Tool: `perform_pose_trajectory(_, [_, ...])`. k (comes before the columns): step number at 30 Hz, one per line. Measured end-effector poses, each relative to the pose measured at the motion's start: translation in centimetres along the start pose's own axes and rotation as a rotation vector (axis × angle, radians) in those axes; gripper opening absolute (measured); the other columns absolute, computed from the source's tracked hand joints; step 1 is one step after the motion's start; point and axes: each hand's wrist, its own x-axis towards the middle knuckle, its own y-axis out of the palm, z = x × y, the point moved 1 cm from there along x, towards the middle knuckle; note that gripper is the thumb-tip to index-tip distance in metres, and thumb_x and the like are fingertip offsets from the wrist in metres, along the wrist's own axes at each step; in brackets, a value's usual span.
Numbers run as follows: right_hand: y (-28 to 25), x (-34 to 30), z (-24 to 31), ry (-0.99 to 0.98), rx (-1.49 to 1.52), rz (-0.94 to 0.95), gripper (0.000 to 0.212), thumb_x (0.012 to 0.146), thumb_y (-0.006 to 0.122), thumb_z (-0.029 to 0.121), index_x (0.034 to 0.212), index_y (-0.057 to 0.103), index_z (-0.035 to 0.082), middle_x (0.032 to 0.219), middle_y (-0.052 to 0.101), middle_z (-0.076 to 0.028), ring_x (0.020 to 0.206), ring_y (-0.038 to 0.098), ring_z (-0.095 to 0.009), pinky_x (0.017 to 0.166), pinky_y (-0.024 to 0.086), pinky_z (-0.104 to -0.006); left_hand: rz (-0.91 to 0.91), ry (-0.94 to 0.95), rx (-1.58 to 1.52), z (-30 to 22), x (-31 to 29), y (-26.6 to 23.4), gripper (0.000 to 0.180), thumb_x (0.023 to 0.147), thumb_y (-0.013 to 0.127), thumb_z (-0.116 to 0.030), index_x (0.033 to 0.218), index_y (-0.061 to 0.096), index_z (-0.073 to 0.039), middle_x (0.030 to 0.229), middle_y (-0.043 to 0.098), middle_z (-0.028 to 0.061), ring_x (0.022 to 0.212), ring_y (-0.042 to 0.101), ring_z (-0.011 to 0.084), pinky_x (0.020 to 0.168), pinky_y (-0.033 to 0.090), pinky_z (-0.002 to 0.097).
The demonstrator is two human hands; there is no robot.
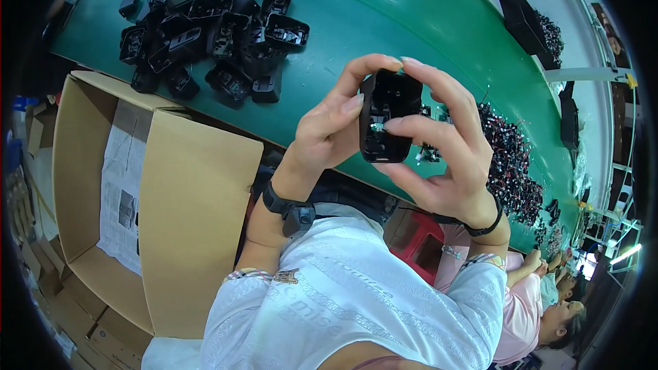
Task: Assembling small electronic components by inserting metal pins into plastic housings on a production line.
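Note:
A black plastic housing [395, 99], open toward me and hollow inside, is held up over the table's near edge between both hands. Along its left side, my left hand [323, 123] is closed, its thumb on the rim and a fingertip at the top corner. My right hand [458, 147] grips it from the right, with the thumb at the bottom end and a finger at the top. Another right finger reaches into the cavity, beside a small pale part [377, 127] that I cannot name. Small circuit parts [430, 153] show behind the right hand.
A pile of black housings [223, 34] lies on the green table [356, 20] at far left. Many wired small parts [507, 161] are heaped at right. An open cardboard box [199, 226] stands at left. A red stool [419, 243] and co-workers [524, 315] are at right.

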Motion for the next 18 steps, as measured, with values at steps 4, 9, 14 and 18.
perform_pose_trajectory(4, [0.0,-0.2,0.5,-0.05,-0.052,-0.003,0.043,0.065,0.091,0.012,0.103,0.072,0.008,0.141,0.057,-0.024,0.125,0.061,-0.042,0.102,0.05,-0.0481,0.092,0.044,0.008,0.5,-0.2,-0.7,0.052,0.106,0.046,-0.026,0.153,0.036,-0.005,0.15,0.044,0.0113,0.138,0.047,0.0221,0.114,0.04,0.0378])
perform_pose_trajectory(9, [-0.1,-0.2,0.4,-0.017,-0.132,0.011,0.038,0.063,0.09,0.011,0.097,0.074,0.008,0.136,0.06,-0.023,0.121,0.063,-0.041,0.099,0.052,-0.0473,0.057,-0.006,0.208,-0.2,-0.1,-0.6,0.05,0.109,0.043,-0.028,0.153,0.036,-0.005,0.152,0.043,0.0122,0.139,0.046,0.0223,0.115,0.039,0.0374])
perform_pose_trajectory(14, [0.0,0.8,-1.4,-0.016,-0.099,0.023,0.034,0.062,0.09,0.011,0.093,0.076,0.009,0.134,0.064,-0.019,0.119,0.064,-0.038,0.099,0.053,-0.045,-0.155,0.004,0.293,-0.7,0.2,0.8,0.051,0.11,0.043,-0.031,0.152,0.038,-0.004,0.148,0.049,0.0143,0.131,0.053,0.0217,0.108,0.044,0.0362])
perform_pose_trajectory(18, [-0.4,4.9,-9.6,-0.03,-0.218,-0.147,0.048,0.07,0.087,0.014,0.114,0.069,0.009,0.134,0.064,-0.019,0.12,0.064,-0.034,0.101,0.051,-0.0429,-0.444,0.173,0.795,-2.1,-0.2,-0.2,0.044,0.105,0.051,-0.017,0.146,0.044,-0.002,0.13,0.062,0.0144,0.11,0.063,0.0193,0.094,0.05,0.0339])
